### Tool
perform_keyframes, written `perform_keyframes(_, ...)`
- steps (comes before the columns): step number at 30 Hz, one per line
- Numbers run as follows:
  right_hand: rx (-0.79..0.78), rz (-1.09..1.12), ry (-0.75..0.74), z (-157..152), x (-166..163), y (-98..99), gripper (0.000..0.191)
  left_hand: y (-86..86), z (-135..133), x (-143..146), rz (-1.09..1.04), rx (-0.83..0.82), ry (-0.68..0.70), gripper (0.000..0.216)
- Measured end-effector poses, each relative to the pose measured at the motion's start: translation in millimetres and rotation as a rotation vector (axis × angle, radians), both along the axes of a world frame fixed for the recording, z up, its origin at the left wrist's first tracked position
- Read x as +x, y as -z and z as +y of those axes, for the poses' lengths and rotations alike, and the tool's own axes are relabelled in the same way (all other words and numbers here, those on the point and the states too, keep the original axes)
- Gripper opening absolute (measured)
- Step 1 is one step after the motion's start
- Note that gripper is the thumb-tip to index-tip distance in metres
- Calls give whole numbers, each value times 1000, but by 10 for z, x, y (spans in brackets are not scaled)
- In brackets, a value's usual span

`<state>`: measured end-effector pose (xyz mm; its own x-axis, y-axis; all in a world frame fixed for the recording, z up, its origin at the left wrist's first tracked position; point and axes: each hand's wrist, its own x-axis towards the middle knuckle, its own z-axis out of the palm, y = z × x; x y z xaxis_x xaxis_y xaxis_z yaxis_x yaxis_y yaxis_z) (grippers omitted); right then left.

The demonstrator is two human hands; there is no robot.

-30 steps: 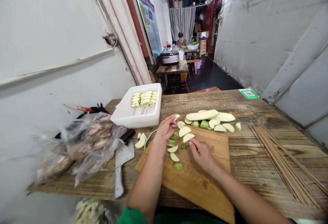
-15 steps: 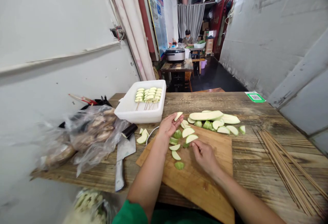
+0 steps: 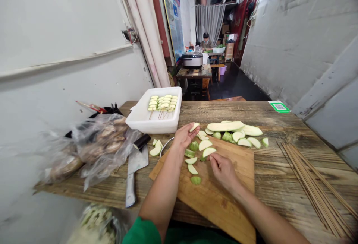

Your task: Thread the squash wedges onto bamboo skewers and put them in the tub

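My left hand (image 3: 183,136) is closed on a pale eggplant slice (image 3: 194,126) just above the wooden cutting board (image 3: 220,192). My right hand (image 3: 223,169) rests on the board with its fingertips pinching another slice (image 3: 209,151). Several more slices (image 3: 191,161) lie between the two hands. A long peeled half (image 3: 225,126) and more cut pieces (image 3: 243,141) lie at the board's far edge.
A white tray (image 3: 140,121) holding skewered slices (image 3: 162,103) stands at the back left. A cleaver (image 3: 133,171) and plastic bags of mushrooms (image 3: 95,143) lie left. Bamboo skewers (image 3: 310,178) spread on the right. A person sits far down the corridor.
The camera has shifted slightly, so everything sits a little to the right. My left hand lifted its slice a bit; my right hand stays at the slice on the board.
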<state>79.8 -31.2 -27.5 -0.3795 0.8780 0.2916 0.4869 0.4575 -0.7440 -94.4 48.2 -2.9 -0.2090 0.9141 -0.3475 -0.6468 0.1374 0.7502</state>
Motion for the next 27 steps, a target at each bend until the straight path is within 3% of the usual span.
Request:
perform_keyframes(11,-25,20,-16,-24,-16,-13,24,26,-6,-5,-28,23,59,22)
perform_keyframes(17,-47,17,-2,-43,-31,-34,24,43,2,10,-83,20,79,12)
perform_keyframes(27,-56,22,-10,-41,-37,-49,24,45,11,28,-138,-2,-3,7)
